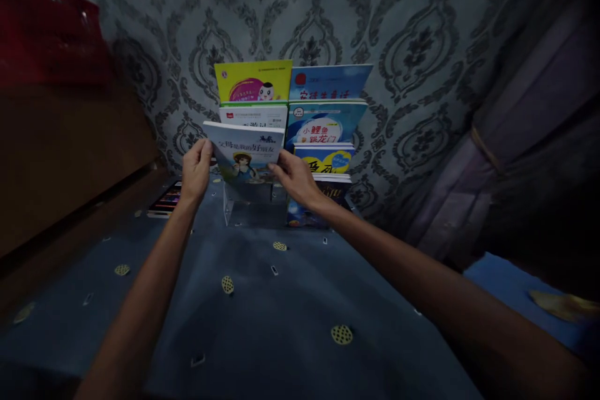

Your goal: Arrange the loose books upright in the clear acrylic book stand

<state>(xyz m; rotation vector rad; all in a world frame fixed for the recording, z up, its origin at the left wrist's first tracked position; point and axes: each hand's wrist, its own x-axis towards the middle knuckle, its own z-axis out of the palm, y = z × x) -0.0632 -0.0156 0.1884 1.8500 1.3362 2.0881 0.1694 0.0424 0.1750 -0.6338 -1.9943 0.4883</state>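
Observation:
A paperback book (244, 144) with a girl in a hat on its pale blue cover is held upright between my two hands. My left hand (195, 169) pinches its left edge, and my right hand (296, 178) grips its right edge. Right behind it stands a clear tiered book rack (227, 207). The rack's left column holds a white book (255, 115) and a yellow book (253, 78). In its right column are a light blue book (330, 82), a teal book (344, 119), a blue and yellow book (323, 156) and a dark book (304, 215), partly behind my right hand.
The rack stands on a dark blue patterned tablecloth (262, 325) against a wallpapered wall (328, 19). Dark books (165, 200) lie flat at the left, near a brown box-like piece (60, 162) with a red bag (51, 31) on it. A curtain (469, 156) hangs at right.

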